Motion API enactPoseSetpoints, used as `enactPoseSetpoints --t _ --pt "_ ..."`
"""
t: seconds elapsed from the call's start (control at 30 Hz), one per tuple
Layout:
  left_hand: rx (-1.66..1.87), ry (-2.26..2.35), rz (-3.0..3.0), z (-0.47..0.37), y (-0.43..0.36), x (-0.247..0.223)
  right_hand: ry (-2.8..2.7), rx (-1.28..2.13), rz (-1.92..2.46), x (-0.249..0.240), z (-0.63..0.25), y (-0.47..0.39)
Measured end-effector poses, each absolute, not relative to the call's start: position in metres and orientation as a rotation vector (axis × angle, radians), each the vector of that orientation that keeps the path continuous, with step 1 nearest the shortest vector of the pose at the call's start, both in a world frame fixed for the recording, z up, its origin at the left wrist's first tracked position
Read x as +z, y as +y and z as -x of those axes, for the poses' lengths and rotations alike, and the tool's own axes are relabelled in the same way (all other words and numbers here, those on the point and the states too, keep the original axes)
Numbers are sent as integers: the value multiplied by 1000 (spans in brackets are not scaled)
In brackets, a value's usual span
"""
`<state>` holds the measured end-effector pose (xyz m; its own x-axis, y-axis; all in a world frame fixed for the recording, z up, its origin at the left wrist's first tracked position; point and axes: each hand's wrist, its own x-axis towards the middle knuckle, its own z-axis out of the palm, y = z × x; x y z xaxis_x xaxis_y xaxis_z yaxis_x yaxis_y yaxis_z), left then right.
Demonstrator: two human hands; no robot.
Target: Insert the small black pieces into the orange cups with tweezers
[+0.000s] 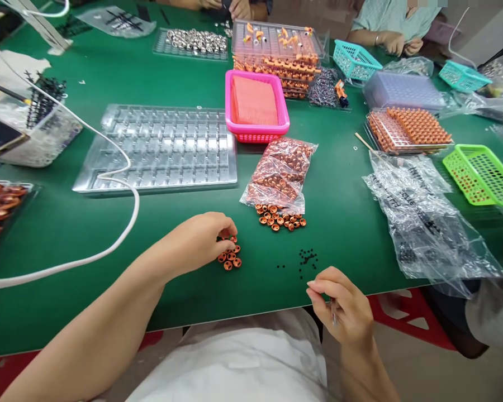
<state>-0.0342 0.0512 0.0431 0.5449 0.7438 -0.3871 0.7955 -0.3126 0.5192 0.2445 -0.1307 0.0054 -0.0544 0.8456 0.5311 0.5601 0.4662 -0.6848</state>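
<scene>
My left hand (205, 240) reaches over a small cluster of copper-coloured cup parts (230, 259), its thumb and fingers curled at the far parts; whether it grips one is hidden. Near the table's front edge my right hand (341, 304) is closed around a thin metallic tool (333, 310), most of which the fingers cover. Tiny black pieces (308, 258) lie scattered just beyond my right hand. Farther back, more copper cups (279, 219) have spilled beside a clear plastic bag (283, 170) full of them.
A clear tray (163, 148) lies back left, crossed by a white cable (136, 206). Behind the bag stands a pink basket (257, 134). Plastic bags (427, 223) and a green basket (486, 176) are at the right. Other people's hands (396, 43) show across the table.
</scene>
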Motion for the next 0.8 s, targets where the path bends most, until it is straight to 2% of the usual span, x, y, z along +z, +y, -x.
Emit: enactPoseSetpoints --t 0.1,0.4,0.8 --pt "-205 1297 -2138 40 53 47 -1732 377 1215 4 -249 -134" --pt "128 997 -2470 -23 45 39 -1692 391 1228 2 -253 -141" --pt "102 950 -2554 -53 58 9 -1648 398 1261 -2 -262 -152"
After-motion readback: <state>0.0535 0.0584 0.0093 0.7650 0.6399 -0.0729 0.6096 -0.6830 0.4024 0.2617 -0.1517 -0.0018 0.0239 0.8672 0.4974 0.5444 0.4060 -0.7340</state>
